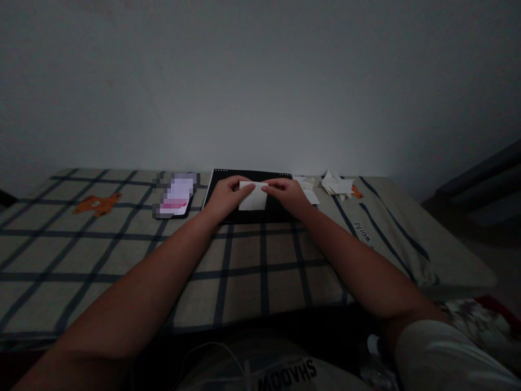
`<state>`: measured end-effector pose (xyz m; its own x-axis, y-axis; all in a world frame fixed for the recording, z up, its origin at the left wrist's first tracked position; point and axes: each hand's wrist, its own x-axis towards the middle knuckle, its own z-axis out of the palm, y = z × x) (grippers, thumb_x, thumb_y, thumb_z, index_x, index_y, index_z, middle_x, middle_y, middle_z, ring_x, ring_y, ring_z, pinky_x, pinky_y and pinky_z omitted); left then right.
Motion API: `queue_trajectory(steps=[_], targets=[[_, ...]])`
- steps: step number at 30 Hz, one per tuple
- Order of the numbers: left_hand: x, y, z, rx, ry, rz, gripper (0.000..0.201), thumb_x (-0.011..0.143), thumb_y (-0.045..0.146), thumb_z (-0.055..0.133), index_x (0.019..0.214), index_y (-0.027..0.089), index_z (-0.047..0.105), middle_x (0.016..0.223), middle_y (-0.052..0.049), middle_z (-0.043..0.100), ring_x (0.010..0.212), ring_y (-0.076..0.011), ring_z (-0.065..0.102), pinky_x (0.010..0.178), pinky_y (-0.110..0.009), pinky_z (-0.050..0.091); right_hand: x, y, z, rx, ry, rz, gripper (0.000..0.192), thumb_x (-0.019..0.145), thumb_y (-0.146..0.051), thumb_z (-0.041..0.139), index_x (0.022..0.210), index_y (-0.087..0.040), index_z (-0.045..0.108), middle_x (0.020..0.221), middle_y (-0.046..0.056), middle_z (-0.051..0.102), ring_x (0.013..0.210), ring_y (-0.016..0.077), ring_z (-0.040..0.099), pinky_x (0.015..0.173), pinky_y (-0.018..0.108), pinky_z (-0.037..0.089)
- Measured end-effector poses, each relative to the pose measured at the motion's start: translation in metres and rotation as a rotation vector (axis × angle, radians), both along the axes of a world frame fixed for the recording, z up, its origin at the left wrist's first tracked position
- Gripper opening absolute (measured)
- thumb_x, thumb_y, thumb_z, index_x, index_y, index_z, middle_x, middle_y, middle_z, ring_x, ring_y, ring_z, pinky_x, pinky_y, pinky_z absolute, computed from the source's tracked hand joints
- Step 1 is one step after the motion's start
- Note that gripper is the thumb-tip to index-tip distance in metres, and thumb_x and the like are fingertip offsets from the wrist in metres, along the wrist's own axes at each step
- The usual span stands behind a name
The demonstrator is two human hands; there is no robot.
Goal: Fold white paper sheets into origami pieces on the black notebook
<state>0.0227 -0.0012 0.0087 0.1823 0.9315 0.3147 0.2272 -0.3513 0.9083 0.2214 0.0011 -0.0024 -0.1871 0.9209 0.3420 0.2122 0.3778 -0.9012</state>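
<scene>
paper (pixel 253 196) lies on the black pad (pixel 247 216), on the checked cloth (pixel 244 271) | our left hand (pixel 225 196) and right hand (pixel 287 194) pinch its top edge, fingers closed | we advise to align corners and press the crease flat

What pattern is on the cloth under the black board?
The beige cloth has a dark blue check of crossing lines, seen best in the head view.

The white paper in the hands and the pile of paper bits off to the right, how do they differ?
The white paper is one flat piece, pinched at its top edge by both hands over the black board; the pile of paper bits is several crumpled scraps lying untouched on the checked cloth. The single piece looks larger than any scrap. Both are white.
</scene>
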Motion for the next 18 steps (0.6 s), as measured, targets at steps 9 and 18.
queue_trajectory(steps=[9,18], targets=[[0.0008,-0.0011,0.0022,-0.041,0.043,0.046,0.031,0.075,0.042,0.069,0.088,0.014,0.073,0.084,-0.007,0.071,0.073,-0.0171,0.062,0.066,-0.027,0.047,-0.0003,-0.0017,0.0018,-0.007,-0.004,0.004,0.034,0.075,-0.045,0.071,0.093,-0.017,0.076,0.086,0.005,0.074,0.079,0.0168,0.065,0.078,0.033,0.050],[0.0012,0.0033,-0.0037,-0.255,-0.225,-0.045,0.041,0.067,0.045,0.075,0.089,0.011,0.071,0.081,-0.007,0.070,0.065,-0.0147,0.059,0.062,-0.026,0.045,-0.0017,-0.0018,0.0022,-0.073,0.158,0.049,0.032,0.072,-0.037,0.070,0.099,-0.019,0.074,0.088,0.003,0.073,0.079,0.0144,0.064,0.080,0.032,0.051]])
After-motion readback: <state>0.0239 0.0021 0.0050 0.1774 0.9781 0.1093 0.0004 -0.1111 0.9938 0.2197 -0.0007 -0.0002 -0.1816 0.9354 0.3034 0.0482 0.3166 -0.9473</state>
